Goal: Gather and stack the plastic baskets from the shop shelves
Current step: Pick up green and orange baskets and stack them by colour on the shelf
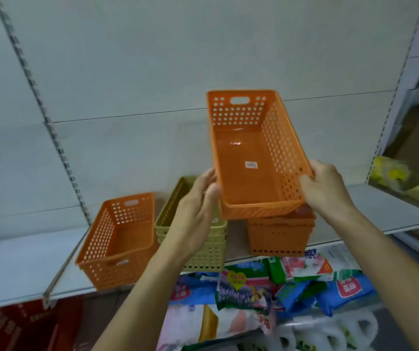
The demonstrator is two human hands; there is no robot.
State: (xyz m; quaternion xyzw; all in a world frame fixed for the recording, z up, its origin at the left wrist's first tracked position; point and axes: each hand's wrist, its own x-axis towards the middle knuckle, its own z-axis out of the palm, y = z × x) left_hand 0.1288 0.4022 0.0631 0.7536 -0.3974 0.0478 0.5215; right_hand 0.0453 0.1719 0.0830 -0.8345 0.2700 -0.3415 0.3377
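Note:
I hold a long orange perforated basket [248, 158] in the air above the shelf, tilted with its far end raised. My left hand [195, 211] grips its near left corner and my right hand [327, 188] grips its near right corner. Directly under it a stack of orange baskets [279, 236] stands on the shelf. A stack of olive-yellow baskets [203, 252] sits to the left of that, partly hidden behind my left hand. Further left a single orange basket [117, 241] stands alone.
The baskets rest on a white metal shelf [21, 264] with a white back panel. Below it lie packets of tissues and wipes [266, 292] and red boxes [26, 328]. Yellow packaged goods [393, 173] sit on the neighbouring shelf at the right.

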